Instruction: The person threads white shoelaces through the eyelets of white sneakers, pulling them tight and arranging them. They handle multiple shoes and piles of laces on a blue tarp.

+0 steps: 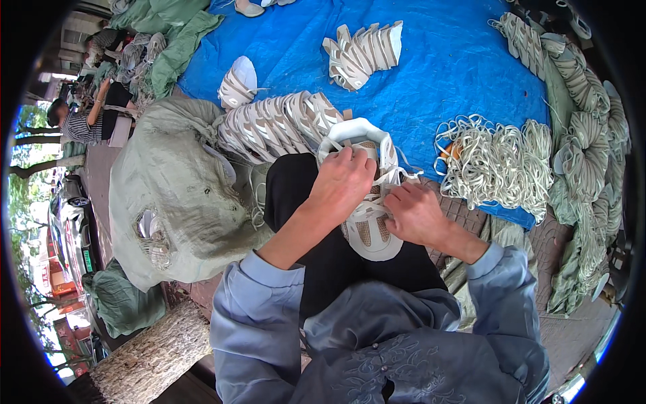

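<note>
A white and tan shoe upper (372,237) lies across my black-trousered knees, its toe toward me and its padded collar away. White shoelace (387,176) runs through its eyelets, with a loose loop standing out at the right. My left hand (344,183) is closed at the upper's left eyelets, its fingertips pinched by the lace near the tongue. On the opposite edge my right hand (418,214) has curled fingers gripping the side of the upper, the thumb toward the toe. The fingers partly hide what each one pinches.
Rows of nested shoe uppers (279,126) lie on a blue tarp (444,60), with another stack (363,55) farther off. A heap of white laces (494,161) sits at the right. A bulging sack (182,195) stands left; more bundled uppers (584,158) line the far right.
</note>
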Action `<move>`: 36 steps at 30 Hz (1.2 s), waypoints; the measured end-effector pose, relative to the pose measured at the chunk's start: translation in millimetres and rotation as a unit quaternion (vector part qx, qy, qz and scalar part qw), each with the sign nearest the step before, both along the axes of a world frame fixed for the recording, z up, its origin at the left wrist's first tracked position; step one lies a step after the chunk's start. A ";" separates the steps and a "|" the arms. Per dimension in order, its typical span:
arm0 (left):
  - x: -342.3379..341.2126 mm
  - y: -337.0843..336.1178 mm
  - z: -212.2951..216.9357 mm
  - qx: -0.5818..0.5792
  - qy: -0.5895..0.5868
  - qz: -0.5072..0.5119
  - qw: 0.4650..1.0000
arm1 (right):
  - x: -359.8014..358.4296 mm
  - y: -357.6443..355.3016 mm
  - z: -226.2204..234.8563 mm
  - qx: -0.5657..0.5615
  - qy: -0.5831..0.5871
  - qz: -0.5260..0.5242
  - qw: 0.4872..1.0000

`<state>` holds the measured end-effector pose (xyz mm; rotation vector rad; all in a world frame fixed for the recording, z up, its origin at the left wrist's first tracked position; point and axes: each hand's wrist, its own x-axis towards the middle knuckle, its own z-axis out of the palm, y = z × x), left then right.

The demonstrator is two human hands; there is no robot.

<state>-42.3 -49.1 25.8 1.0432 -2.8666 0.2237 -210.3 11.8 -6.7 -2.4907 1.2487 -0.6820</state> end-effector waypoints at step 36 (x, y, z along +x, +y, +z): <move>269.6 43.2 -0.4 -0.032 -0.043 0.350 0.935 | -42.3 -52.7 -48.0 0.455 -0.308 -0.138 0.824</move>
